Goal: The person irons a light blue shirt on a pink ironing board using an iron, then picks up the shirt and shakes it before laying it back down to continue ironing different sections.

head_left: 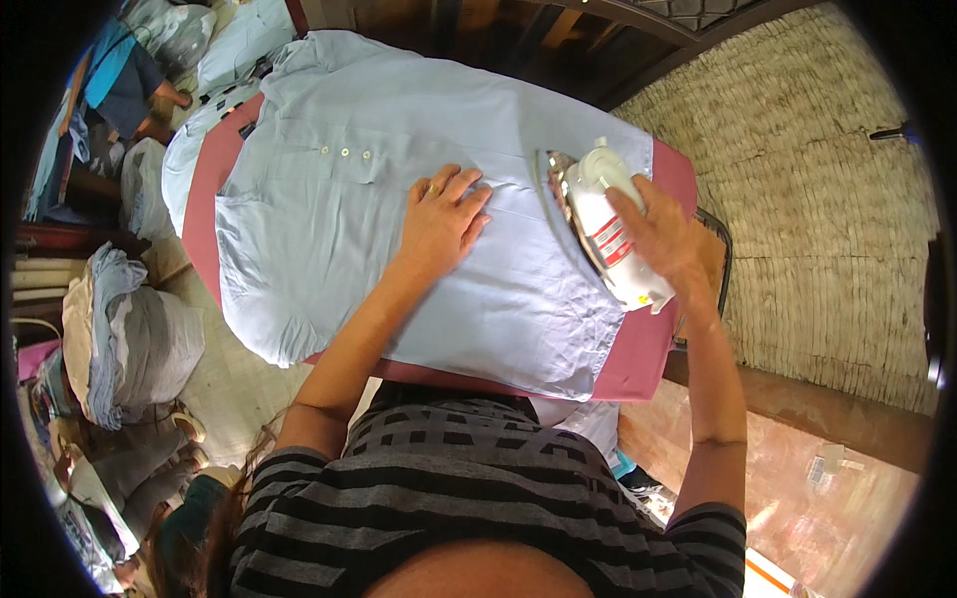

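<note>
A light blue shirt (299, 239) with several small buttons on its placket lies spread over a dark pink ironing board (638, 369). My left hand (442, 224) rests on the cloth near the middle, fingers spread a little and holding nothing. In my right hand (663, 234) is a white clothes iron (608, 224), gripped by its handle. The iron is tilted, its metal soleplate edge facing left, over the right end of the shirt; whether the plate touches the cloth I cannot tell. Wrinkles show in the fabric at the lower right.
Bundles of clothes (150, 339) stand on the floor at the left, beside plastic bags (150, 189). Other people (130, 85) are at the left edge. A dark wooden piece of furniture (498, 45) borders the board's far side. A textured wall (807, 189) rises at the right.
</note>
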`<action>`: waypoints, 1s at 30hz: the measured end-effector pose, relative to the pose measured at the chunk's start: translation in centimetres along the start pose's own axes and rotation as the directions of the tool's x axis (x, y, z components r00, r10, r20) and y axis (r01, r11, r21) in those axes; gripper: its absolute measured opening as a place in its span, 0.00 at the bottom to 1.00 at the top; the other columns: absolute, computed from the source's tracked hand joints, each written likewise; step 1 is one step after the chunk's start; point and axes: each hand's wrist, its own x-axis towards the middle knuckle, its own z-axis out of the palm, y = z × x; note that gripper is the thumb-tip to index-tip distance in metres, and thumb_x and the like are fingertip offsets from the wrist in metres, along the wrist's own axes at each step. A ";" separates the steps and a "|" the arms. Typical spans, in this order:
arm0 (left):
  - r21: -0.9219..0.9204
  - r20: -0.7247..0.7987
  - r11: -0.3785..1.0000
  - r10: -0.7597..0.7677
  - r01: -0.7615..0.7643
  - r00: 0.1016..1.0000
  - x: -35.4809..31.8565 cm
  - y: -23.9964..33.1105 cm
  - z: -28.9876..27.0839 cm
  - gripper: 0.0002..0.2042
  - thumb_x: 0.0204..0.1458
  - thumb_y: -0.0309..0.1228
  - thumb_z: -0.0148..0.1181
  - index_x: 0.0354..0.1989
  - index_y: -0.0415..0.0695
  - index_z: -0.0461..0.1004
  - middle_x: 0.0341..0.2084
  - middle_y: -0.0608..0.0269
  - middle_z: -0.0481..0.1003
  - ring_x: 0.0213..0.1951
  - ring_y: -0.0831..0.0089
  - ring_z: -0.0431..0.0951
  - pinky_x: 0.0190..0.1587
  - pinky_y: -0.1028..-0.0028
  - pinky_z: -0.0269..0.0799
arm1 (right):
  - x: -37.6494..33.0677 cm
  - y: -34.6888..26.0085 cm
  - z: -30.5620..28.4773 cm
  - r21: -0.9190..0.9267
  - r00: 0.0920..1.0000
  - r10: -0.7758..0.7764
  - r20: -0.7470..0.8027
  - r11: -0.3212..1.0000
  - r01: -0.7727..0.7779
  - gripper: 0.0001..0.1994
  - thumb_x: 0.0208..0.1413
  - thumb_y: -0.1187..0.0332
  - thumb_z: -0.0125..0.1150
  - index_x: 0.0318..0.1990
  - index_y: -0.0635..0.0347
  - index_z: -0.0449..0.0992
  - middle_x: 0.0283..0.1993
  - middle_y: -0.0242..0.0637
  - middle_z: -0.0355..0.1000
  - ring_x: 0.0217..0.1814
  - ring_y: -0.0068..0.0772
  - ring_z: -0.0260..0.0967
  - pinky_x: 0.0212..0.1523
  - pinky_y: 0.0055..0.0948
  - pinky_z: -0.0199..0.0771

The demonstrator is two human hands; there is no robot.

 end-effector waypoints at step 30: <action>-0.131 0.411 0.968 0.250 -0.215 0.877 3.3 4.0 3.9 0.31 0.55 0.46 0.61 0.67 0.51 0.63 0.72 0.59 0.52 0.73 0.51 0.48 0.68 0.42 0.48 | -9.2 8.0 2.6 0.362 0.895 0.343 -0.284 0.903 -0.231 0.12 0.63 0.61 0.57 0.44 0.62 0.70 0.20 0.41 0.67 0.16 0.34 0.63 0.20 0.33 0.66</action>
